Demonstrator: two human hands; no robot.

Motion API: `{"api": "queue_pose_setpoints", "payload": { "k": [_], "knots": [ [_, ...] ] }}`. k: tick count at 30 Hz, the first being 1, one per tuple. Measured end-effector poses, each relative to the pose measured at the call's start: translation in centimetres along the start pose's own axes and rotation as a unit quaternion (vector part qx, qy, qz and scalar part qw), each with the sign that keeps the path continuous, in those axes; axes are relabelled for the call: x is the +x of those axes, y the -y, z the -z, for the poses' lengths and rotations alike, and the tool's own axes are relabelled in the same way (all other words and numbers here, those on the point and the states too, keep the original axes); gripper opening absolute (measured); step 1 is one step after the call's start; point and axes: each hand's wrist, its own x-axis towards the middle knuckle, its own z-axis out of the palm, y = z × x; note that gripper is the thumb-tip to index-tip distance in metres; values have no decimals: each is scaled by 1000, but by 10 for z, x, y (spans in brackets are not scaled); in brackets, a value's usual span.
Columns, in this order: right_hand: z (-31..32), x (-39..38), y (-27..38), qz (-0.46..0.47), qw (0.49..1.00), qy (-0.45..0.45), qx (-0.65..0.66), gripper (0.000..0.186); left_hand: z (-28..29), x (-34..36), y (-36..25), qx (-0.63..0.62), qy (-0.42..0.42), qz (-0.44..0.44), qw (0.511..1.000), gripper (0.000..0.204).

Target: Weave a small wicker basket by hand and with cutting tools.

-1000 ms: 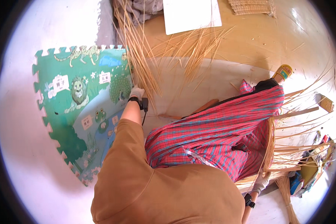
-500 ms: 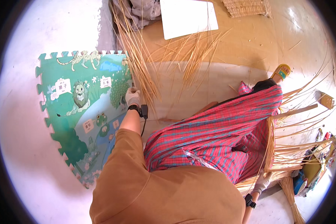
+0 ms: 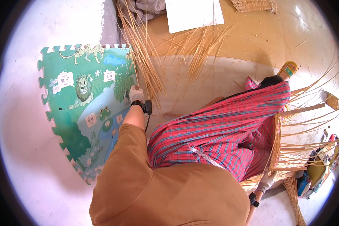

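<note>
My left hand (image 3: 136, 93), in a light glove, has its fingers closed at the right edge of a green-blue foam mat (image 3: 81, 120) printed with animals, beside long loose straw strands (image 3: 147, 75); what they grip is unclear. My right hand (image 3: 267, 177), also gloved, is low at the right, its fingers closed on long straw strands (image 3: 275, 147) of a woven piece whose loose ends fan out rightward. Red-and-blue checked cloth (image 3: 218, 124) covers my legs, partly overlapping that straw piece. A yellow slipper (image 3: 289, 67) is on my foot.
A white board (image 3: 194, 15), grey cloth (image 3: 145, 9) and a woven straw piece (image 3: 254, 5) lie at the top on tan flooring. Scattered straws (image 3: 201, 49) lie below them. A tied straw bundle (image 3: 294, 199), a small wooden block (image 3: 333, 101) and mixed items (image 3: 310, 177) are at the right.
The whole view has shifted slightly up and down between frames. My left hand has moved only slightly along the mat's edge; my right hand stays at the straw.
</note>
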Motion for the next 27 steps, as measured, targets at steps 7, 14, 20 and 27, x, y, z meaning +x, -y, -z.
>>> {"api": "queue_pose_setpoints", "payload": {
  "k": [7, 14, 20, 27],
  "knots": [
    [-2, 9, -9, -40, 996, -6, -81, 67, -6, 4, 3, 44, 71, -80, 993, 64],
    [8, 5, 1, -51, 988, -7, -143, 77, -27, 0, -38, -7, 165, 8, 986, 72],
    [0, 5, -5, -20, 994, -30, -102, 71, -30, 1, -26, -128, 178, -27, 975, 41],
    [-1, 4, 3, -33, 993, -31, -108, 67, -8, 7, -3, -75, 54, -16, 996, 36]
  ]
}}
